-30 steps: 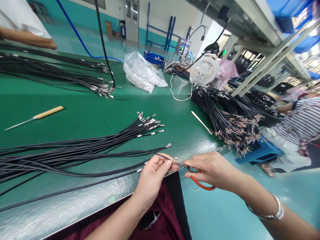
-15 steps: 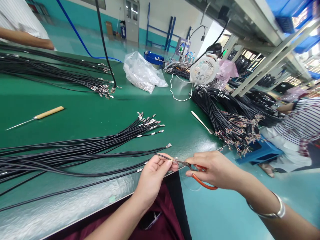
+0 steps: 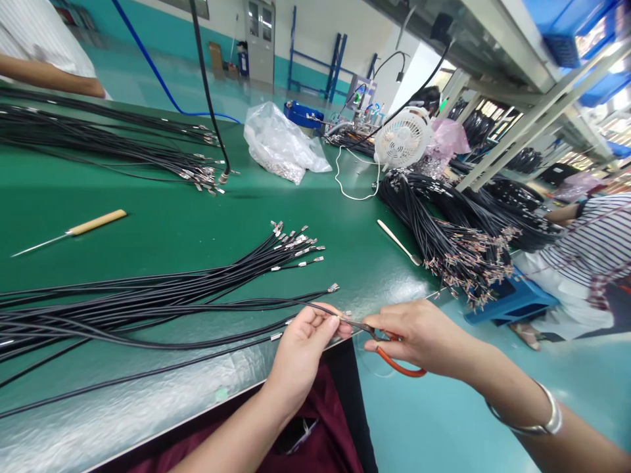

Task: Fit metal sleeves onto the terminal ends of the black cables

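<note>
My left hand [image 3: 300, 345] pinches the end of a black wire [image 3: 315, 306] between thumb and fingers, at the green bench's front edge. My right hand [image 3: 419, 338] holds orange-handled scissors [image 3: 392, 355], with their metal blades [image 3: 359, 325] right at the wire end. A loose bundle of black wires with crimped metal terminals [image 3: 148, 315] lies to the left of my hands, and the held wire runs into it. The blades partly hide the wire tip.
A wooden-handled awl [image 3: 96, 222] and a second wire bundle [image 3: 98, 141] lie on the bench. Farther right are a plastic bag [image 3: 280, 141], a white fan [image 3: 403, 136] and a large wire heap [image 3: 444, 230]. A seated co-worker [image 3: 591, 246] is at right, another person's arm [image 3: 44, 75] at upper left.
My right hand and the scissors shifted slightly right, then back left toward my left hand. The wire stays pinched, and the bundles on the bench have not moved.
</note>
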Demonstrator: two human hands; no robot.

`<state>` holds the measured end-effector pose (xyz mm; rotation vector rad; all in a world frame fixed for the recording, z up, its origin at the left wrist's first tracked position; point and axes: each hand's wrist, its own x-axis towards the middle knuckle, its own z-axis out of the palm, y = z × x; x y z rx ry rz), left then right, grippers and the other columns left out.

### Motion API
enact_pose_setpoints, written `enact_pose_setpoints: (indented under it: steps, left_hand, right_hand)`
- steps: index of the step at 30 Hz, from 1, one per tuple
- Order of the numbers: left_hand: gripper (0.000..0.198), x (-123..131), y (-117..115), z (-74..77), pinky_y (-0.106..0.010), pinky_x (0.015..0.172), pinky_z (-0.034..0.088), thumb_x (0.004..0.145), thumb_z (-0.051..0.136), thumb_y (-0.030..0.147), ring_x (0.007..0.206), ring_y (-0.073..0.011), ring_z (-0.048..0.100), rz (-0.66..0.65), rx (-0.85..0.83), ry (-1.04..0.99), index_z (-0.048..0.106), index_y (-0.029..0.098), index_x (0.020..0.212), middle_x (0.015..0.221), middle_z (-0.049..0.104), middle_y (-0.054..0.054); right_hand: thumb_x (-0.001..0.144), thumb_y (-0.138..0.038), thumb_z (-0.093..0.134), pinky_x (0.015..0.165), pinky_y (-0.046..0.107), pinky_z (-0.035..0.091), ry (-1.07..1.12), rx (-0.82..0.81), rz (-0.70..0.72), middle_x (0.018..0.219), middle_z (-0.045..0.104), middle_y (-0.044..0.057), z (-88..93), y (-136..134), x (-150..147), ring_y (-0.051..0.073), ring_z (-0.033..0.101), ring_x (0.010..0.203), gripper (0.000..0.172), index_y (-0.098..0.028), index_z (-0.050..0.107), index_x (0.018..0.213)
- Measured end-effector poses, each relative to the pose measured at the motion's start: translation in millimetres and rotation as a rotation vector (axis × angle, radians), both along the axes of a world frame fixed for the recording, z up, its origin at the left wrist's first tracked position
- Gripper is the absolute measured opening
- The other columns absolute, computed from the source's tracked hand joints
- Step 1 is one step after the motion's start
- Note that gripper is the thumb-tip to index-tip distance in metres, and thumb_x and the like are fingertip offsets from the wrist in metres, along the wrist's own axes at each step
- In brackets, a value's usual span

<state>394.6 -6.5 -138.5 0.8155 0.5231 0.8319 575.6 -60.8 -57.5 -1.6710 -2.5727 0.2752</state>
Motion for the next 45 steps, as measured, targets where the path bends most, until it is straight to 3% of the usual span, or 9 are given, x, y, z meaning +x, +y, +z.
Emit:
enact_pose_setpoints:
  steps: [14, 21, 27, 30, 33, 36, 38, 42, 45]
  left_hand:
    - [0.01, 0.0, -0.7, 2.5, -0.024, 0.074, 0.046, 0.081, 0.059, 0.023, 0.075, -0.0121, 0.059, 0.012, -0.021, -0.021, 0.056, 0.014, 0.085, 0.08, 0.063, -0.002]
    - [0.013, -0.7, -1.9, 1.6, -0.025, 0.076, 0.047, 0.081, 0.058, 0.024, 0.075, -0.0125, 0.06, 0.022, -0.038, -0.015, 0.054, 0.013, 0.087, 0.078, 0.063, -0.003]
    - [0.016, -7.6, -0.8, 11.7, -0.027, 0.061, 0.052, 0.083, 0.055, 0.027, 0.06, -0.013, 0.06, 0.098, -0.201, 0.13, 0.049, 0.012, 0.086, 0.072, 0.064, -0.005]
    - [0.021, -15.7, 3.9, 15.6, -0.031, 0.057, 0.053, 0.085, 0.05, 0.033, 0.056, -0.0159, 0.062, 0.0, -0.229, 0.253, 0.05, 0.012, 0.09, 0.072, 0.064, -0.006]
    - [0.025, -29.9, 6.2, 20.1, -0.029, 0.05, 0.052, 0.085, 0.048, 0.035, 0.053, -0.0171, 0.063, -0.243, -0.195, 0.381, 0.052, 0.011, 0.092, 0.072, 0.065, -0.008]
    - [0.027, -56.0, 3.4, 29.4, -0.023, 0.042, 0.048, 0.085, 0.045, 0.038, 0.05, -0.0147, 0.061, -0.291, -0.011, 0.545, 0.056, 0.013, 0.088, 0.071, 0.064, -0.006]
    - [0.027, -80.8, 1.0, 36.3, -0.022, 0.047, 0.049, 0.086, 0.044, 0.039, 0.056, -0.0135, 0.061, -0.128, 0.272, 0.685, 0.059, 0.017, 0.091, 0.074, 0.065, -0.004]
    - [0.018, -132.9, 3.9, 39.8, -0.023, 0.073, 0.049, 0.085, 0.051, 0.03, 0.082, -0.0139, 0.061, 0.296, 0.97, 0.971, 0.061, 0.027, 0.1, 0.092, 0.064, 0.0]
    - [0.019, -154.9, 11.5, 32.2, -0.023, 0.079, 0.045, 0.085, 0.051, 0.026, 0.09, -0.0145, 0.057, 0.425, 1.229, 1.109, 0.059, 0.025, 0.102, 0.097, 0.061, -0.001]
  right_hand:
    - [0.087, -0.035, 0.059, 0.053, 0.025, 0.029, 0.033, -0.004, -0.067, 0.065, 0.051, -0.004, -7.6, -1.6, 0.8, 0.012, 0.046, 0.056, 0.017, -0.021, 0.061, 0.097]
    - [0.087, -0.033, 0.058, 0.052, 0.024, 0.031, 0.064, -0.031, -0.057, 0.062, 0.051, -0.003, -6.5, 0.7, -2.4, 0.012, 0.046, 0.056, 0.015, -0.019, 0.062, 0.087]
    - [0.083, -0.031, 0.058, 0.055, 0.024, 0.04, 0.036, -0.006, -0.372, 0.074, 0.062, -0.001, -27.5, 30.7, 32.6, 0.016, 0.056, 0.063, 0.025, -0.021, 0.058, 0.106]
    - [0.08, -0.021, 0.056, 0.065, 0.028, 0.045, -0.1, 0.029, -0.419, 0.089, 0.065, 0.004, -38.4, 60.1, 55.8, 0.021, 0.061, 0.076, 0.038, -0.019, 0.053, 0.118]
    - [0.08, -0.017, 0.052, 0.073, 0.033, 0.047, -0.192, 0.063, -0.416, 0.099, 0.064, 0.009, -42.6, 83.7, 66.3, 0.025, 0.061, 0.086, 0.047, -0.016, 0.048, 0.126]
    - [0.082, -0.019, 0.053, 0.08, 0.037, 0.047, -0.175, 0.141, -0.392, 0.108, 0.061, 0.011, -43.8, 91.8, 63.2, 0.026, 0.059, 0.093, 0.044, -0.013, 0.049, 0.126]
    - [0.084, -0.022, 0.053, 0.082, 0.036, 0.047, -0.073, 0.187, -0.378, 0.11, 0.06, 0.008, -46.5, 90.1, 55.4, 0.024, 0.058, 0.095, 0.036, -0.016, 0.054, 0.119]
    - [0.087, -0.023, 0.049, 0.078, 0.032, 0.048, 0.197, 0.176, -0.325, 0.102, 0.064, 0.0, -57.4, 85.4, 31.9, 0.019, 0.059, 0.089, 0.02, -0.022, 0.062, 0.103]
    - [0.087, -0.021, 0.049, 0.076, 0.031, 0.046, 0.329, 0.201, -0.272, 0.094, 0.064, -0.001, -64.6, 90.7, 15.3, 0.017, 0.058, 0.085, 0.015, -0.023, 0.063, 0.093]
